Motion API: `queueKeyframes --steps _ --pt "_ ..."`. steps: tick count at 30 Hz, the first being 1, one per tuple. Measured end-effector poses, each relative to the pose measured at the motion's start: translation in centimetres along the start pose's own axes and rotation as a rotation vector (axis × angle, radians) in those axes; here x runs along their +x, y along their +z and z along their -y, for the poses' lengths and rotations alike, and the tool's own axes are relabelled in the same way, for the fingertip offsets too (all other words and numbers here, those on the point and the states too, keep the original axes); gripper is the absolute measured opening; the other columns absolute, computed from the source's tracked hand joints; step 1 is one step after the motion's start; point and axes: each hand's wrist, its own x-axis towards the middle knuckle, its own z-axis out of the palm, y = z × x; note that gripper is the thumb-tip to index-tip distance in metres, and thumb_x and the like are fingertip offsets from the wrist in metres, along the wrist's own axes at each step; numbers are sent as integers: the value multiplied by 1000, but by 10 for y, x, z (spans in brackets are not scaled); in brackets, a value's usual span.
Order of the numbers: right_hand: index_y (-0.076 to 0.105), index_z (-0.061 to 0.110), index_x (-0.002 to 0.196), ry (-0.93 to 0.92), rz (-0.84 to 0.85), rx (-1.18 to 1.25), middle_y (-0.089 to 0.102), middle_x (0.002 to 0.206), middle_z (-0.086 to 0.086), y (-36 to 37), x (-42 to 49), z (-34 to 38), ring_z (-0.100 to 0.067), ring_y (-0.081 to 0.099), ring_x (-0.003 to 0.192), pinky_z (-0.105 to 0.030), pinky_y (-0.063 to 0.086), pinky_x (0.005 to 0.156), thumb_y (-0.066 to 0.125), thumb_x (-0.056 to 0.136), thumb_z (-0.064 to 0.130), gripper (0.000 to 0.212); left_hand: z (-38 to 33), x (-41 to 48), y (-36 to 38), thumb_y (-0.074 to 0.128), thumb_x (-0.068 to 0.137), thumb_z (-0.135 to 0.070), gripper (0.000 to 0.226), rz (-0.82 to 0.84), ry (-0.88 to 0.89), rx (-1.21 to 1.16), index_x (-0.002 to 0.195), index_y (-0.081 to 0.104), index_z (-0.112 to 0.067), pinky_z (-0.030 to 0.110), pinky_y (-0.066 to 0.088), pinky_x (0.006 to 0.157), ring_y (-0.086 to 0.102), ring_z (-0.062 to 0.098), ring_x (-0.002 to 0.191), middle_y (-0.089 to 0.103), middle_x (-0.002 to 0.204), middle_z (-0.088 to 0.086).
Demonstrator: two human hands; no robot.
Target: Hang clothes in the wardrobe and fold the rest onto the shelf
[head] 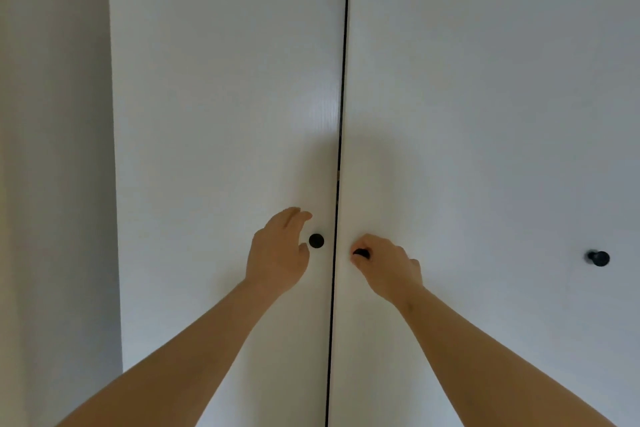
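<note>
Two white wardrobe doors fill the view, the left door (225, 114) and the right door (485, 114), meeting at a thin dark gap. Both are closed. A round black knob (316, 241) sits on the left door beside the gap. My left hand (280, 250) hovers just left of that knob with relaxed, spread fingers, touching nothing that I can see. My right hand (386, 265) pinches a second black knob (361, 253) on the right door, close to the gap. No clothes are in view.
A third black knob (598, 258) sticks out at the far right of the white panel. A plain light wall (55, 184) runs along the left side of the wardrobe.
</note>
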Motion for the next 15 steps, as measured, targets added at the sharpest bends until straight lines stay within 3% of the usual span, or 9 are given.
queueKeyframes --steps 3,6,15 --pt "56 33 97 43 -36 12 54 85 17 12 16 -1 -8 47 79 -30 25 81 42 95 30 15 5 14 14 46 94 -21 61 60 38 82 148 18 -24 29 12 113 3 12 145 5 157 -5" --pt "56 34 99 77 -58 -8 54 87 16 19 28 0 -9 48 79 -30 26 80 42 95 32 15 12 22 28 42 95 -25 66 97 73 126 149 5 -24 32 6 115 -8 14 145 -8 157 -6" --pt "49 39 84 124 -87 -12 49 72 22 30 45 -4 -4 45 70 -33 24 76 42 93 32 13 31 30 56 40 95 -31 69 35 143 261 150 -2 -27 38 -8 115 -37 13 128 -16 156 -4"
